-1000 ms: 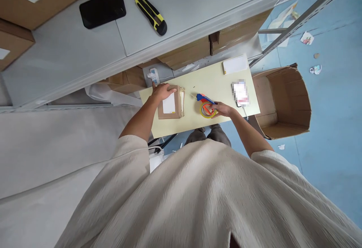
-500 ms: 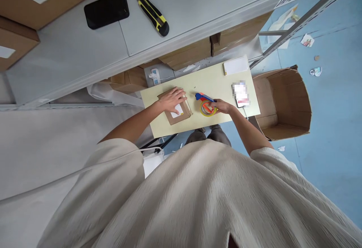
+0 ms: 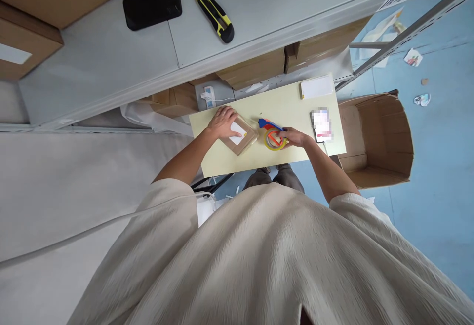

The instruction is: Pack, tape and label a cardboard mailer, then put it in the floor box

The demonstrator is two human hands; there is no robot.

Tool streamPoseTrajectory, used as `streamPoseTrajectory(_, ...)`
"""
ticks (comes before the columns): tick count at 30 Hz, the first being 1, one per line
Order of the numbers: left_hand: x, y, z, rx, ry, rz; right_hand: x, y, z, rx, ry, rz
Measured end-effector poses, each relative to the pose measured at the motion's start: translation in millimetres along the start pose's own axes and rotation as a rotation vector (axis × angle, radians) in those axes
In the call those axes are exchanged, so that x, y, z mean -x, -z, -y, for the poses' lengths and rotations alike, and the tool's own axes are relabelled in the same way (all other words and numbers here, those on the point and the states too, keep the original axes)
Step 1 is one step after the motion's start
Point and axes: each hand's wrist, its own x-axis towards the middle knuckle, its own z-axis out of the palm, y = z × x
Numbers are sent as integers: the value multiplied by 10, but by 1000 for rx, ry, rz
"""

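Left hand point(image 3: 222, 120) flat on the parcel point(image 3: 240, 137) — touching.

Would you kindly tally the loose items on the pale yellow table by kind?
Small cardboard parcel: 1, under the left hand
Tape dispenser: 1, in the right hand
White pad: 1
Phone: 1
Total: 4

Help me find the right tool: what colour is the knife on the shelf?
Yellow and black: the knife shows clearly in the head view.
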Motion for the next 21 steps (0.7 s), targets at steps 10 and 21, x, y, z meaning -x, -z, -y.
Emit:
streamPoseTrajectory(10,140,-133,-29,-4,295,-49,59,113,-40,10,21,-11)
streamPoseTrajectory(21,239,-77,-276,-25,201,11,-125,-58,184,38,51,-87)
